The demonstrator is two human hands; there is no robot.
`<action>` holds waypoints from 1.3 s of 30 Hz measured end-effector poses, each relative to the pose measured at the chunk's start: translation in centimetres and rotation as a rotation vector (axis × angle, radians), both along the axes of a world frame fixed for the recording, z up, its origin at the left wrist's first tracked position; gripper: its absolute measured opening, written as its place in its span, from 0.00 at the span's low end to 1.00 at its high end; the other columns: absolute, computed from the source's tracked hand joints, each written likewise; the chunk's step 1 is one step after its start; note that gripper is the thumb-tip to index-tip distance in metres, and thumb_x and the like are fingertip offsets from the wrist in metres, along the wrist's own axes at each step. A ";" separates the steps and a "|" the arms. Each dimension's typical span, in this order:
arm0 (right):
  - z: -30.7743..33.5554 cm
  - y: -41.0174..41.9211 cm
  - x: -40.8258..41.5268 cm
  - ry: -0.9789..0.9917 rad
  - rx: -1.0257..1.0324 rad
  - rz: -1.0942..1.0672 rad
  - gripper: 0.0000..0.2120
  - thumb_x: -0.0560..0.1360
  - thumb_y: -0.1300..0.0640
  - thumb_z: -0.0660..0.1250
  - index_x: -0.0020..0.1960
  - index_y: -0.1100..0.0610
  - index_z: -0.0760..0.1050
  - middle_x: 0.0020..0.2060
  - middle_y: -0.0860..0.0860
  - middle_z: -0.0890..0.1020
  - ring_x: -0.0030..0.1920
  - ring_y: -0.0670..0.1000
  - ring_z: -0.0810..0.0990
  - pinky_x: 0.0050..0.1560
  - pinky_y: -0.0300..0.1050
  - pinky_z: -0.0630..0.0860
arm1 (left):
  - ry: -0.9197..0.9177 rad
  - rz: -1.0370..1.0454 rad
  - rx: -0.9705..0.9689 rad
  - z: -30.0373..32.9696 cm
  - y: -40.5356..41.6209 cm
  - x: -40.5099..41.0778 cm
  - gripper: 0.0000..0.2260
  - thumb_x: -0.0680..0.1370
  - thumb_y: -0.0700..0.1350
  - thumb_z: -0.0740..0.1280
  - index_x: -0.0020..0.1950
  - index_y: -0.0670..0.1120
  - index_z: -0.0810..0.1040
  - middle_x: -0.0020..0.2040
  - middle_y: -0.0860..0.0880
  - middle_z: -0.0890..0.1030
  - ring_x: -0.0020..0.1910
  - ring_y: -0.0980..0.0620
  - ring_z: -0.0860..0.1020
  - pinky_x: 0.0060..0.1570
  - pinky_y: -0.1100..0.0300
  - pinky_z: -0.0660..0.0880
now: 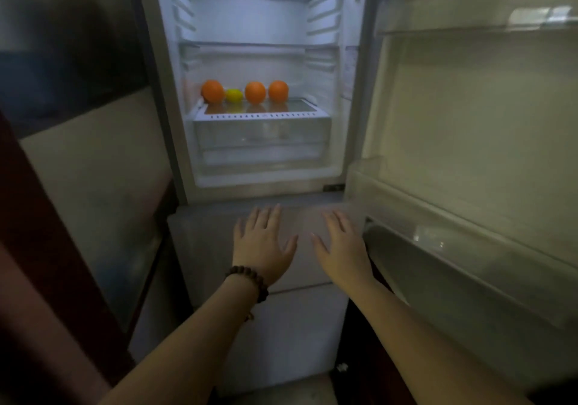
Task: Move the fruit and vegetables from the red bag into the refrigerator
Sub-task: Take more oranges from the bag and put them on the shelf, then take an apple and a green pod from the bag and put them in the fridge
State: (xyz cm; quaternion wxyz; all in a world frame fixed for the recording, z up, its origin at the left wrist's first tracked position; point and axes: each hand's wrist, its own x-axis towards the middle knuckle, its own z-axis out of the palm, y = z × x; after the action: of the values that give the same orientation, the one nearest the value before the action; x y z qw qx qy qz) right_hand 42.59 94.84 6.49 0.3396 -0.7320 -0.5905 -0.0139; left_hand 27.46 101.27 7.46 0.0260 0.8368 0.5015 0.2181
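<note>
Dim kitchen light falls on the open refrigerator [259,76], where three oranges [255,92] and a lemon [234,95] already sit on the lower shelf. Her left hand [264,243] and right hand [342,245] hover flat-fingered and empty before the drawer front [203,242]; the red bag is out of sight, so I cannot tell what remains.

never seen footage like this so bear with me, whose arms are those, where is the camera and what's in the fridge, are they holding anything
There is no machine here. A person wears one wide-angle camera on the head, looking forward and down, so the two arms reaching in from the bottom are their own.

The left hand, with a bead bracelet at the wrist, and the right hand are both spread flat with straight fingers, in front of the closed lower door. Neither has a grip on anything.

The refrigerator stands with its upper door open. On the shelf above the clear drawer sit three oranges and one smaller yellow-green fruit. The red bag is not in view.
</note>
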 end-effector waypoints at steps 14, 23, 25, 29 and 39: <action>-5.0 -21.0 3.2 0.058 -0.048 -0.441 0.26 0.76 0.43 0.57 0.68 0.57 0.69 0.68 0.58 0.71 0.69 0.58 0.68 0.66 0.53 0.67 | 0.095 -0.453 -0.114 -4.5 -15.9 7.0 0.31 0.78 0.63 0.50 0.77 0.52 0.45 0.78 0.51 0.49 0.76 0.50 0.45 0.74 0.46 0.43; -7.6 -35.8 2.6 0.163 -0.095 -0.915 0.26 0.79 0.45 0.56 0.74 0.51 0.58 0.75 0.51 0.58 0.76 0.52 0.52 0.75 0.49 0.51 | 0.114 -0.905 -0.063 -6.4 -27.3 13.1 0.31 0.78 0.62 0.51 0.77 0.52 0.47 0.78 0.51 0.50 0.76 0.50 0.45 0.74 0.46 0.44; -8.0 -39.4 1.9 0.170 -0.110 -1.016 0.26 0.79 0.45 0.56 0.75 0.51 0.57 0.75 0.51 0.57 0.76 0.52 0.51 0.75 0.48 0.51 | 0.121 -0.999 -0.059 -6.5 -30.2 13.8 0.31 0.78 0.62 0.51 0.77 0.52 0.46 0.78 0.51 0.50 0.76 0.50 0.45 0.74 0.47 0.43; -8.4 -46.6 -0.4 0.163 -0.127 -1.221 0.26 0.79 0.45 0.57 0.74 0.51 0.58 0.75 0.51 0.59 0.75 0.52 0.53 0.74 0.50 0.55 | 0.140 -1.180 -0.069 -7.0 -36.4 14.7 0.31 0.78 0.62 0.51 0.77 0.52 0.47 0.78 0.51 0.51 0.76 0.51 0.44 0.74 0.48 0.43; -9.6 -62.8 -9.0 0.213 -0.143 -1.663 0.26 0.78 0.45 0.59 0.73 0.53 0.61 0.74 0.54 0.62 0.75 0.54 0.55 0.73 0.52 0.58 | 0.173 -1.612 -0.083 -8.7 -53.9 13.8 0.30 0.79 0.61 0.51 0.77 0.53 0.49 0.78 0.52 0.52 0.76 0.51 0.46 0.74 0.47 0.44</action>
State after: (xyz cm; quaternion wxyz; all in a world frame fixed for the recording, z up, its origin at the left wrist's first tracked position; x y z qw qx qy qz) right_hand 33.58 32.03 -3.15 0.2255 -0.9458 0.1767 -0.1532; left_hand 41.22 47.36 -1.26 0.1674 0.9531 -0.2474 0.0480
